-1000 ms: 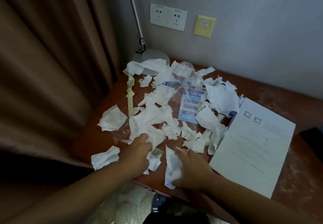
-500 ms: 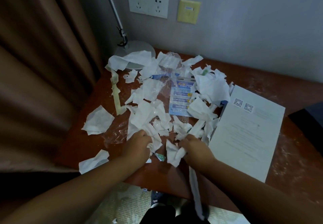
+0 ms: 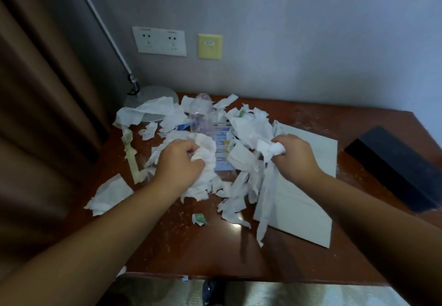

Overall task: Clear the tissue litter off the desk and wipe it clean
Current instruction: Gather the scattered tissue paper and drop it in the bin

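Left hand (image 3: 178, 162): fist gripping crumpled tissue (image 3: 205, 148)
Right hand (image 3: 293, 155): fist clutching a tissue wad (image 3: 267, 149), strips dangling over desk (image 3: 191, 246)

A paper sheet (image 3: 299, 210) lies near what may be a black box (image 3: 394, 169), a curtain (image 3: 35, 90) hanging left.

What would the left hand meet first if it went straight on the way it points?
Probably the blue packet, which lies just beyond the tissue that the left hand grips. Depth is hard to judge, so the hand might pass above the packet rather than touch it.
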A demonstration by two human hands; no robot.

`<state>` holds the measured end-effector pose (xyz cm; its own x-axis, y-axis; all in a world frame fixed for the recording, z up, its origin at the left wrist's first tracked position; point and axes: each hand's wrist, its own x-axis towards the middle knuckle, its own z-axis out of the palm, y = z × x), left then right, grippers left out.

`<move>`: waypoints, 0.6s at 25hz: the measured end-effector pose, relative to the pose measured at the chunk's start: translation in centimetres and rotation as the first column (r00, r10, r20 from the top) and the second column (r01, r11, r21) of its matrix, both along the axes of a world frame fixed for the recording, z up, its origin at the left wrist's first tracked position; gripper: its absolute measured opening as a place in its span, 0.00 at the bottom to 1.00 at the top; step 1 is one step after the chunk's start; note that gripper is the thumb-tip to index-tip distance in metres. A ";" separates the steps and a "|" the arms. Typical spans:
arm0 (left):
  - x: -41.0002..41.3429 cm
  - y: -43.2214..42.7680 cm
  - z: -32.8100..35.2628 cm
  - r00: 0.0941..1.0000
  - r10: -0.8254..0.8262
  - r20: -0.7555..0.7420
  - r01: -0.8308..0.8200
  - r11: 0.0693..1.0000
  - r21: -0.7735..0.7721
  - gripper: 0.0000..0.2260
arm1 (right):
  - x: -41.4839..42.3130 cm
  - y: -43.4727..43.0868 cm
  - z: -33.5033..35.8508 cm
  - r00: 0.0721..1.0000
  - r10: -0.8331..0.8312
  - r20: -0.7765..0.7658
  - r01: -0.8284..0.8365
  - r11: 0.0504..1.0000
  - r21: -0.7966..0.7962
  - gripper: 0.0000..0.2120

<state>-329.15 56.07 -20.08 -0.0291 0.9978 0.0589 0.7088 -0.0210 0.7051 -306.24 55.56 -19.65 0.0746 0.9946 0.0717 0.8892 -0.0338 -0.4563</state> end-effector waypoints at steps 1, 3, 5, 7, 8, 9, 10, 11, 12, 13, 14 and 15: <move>0.8 0.2 1.0 0.999 0.000 0.033 0.000 1.000 0.002 0.07 | 1.5 -0.5 0.5 0.998 -0.055 -0.011 0.055 0.998 0.019 0.07; 2.9 0.5 2.7 0.994 -0.037 0.103 0.037 0.999 -0.001 0.06 | 4.6 -2.0 1.4 0.981 -0.186 -0.048 0.188 0.982 0.032 0.05; 5.8 0.1 4.1 0.983 -0.121 0.137 0.119 0.993 0.020 0.05 | 8.0 -4.3 1.5 0.951 -0.305 -0.054 0.307 0.951 0.043 0.11; 9.1 -0.6 5.3 0.969 -0.214 0.126 0.206 0.976 0.070 0.04 | 11.1 -6.7 1.5 0.922 -0.384 -0.053 0.386 0.922 0.039 0.12; 11.0 -1.2 5.8 0.960 -0.259 0.103 0.248 0.963 0.108 0.04 | 12.6 -8.1 1.6 0.907 -0.417 -0.059 0.420 0.907 0.037 0.10; 12.9 -1.9 6.1 0.950 -0.304 0.068 0.290 0.943 0.160 0.04 | 13.9 -9.6 1.9 0.893 -0.445 -0.068 0.448 0.893 0.033 0.10; 15.3 -3.0 6.3 0.933 -0.358 0.017 0.346 0.912 0.218 0.04 | 15.5 -11.5 2.2 0.877 -0.474 -0.079 0.478 0.878 0.035 0.11; 17.6 -4.1 6.4 0.910 -0.413 -0.043 0.407 0.868 0.285 0.04 | 17.0 -13.3 2.4 0.864 -0.495 -0.095 0.501 0.864 0.046 0.10; 20.0 -5.3 6.2 0.872 -0.476 -0.113 0.485 0.812 0.325 0.04 | 18.6 -15.4 2.7 0.848 -0.518 -0.109 0.526 0.848 0.065 0.09; 22.5 -6.9 6.0 0.821 -0.543 -0.179 0.569 0.747 0.343 0.05 | 20.2 -17.6 2.9 0.830 -0.545 -0.116 0.555 0.827 0.087 0.08; 24.9 -8.6 5.6 0.756 -0.612 -0.234 0.654 0.688 0.314 0.06 | 21.8 -19.8 3.1 0.809 -0.575 -0.121 0.586 0.804 0.100 0.07; 27.6 -10.7 5.3 0.688 -0.676 -0.265 0.725 0.623 0.294 0.08 | 23.8 -22.5 3.3 0.783 -0.608 -0.131 0.621 0.777 0.106 0.07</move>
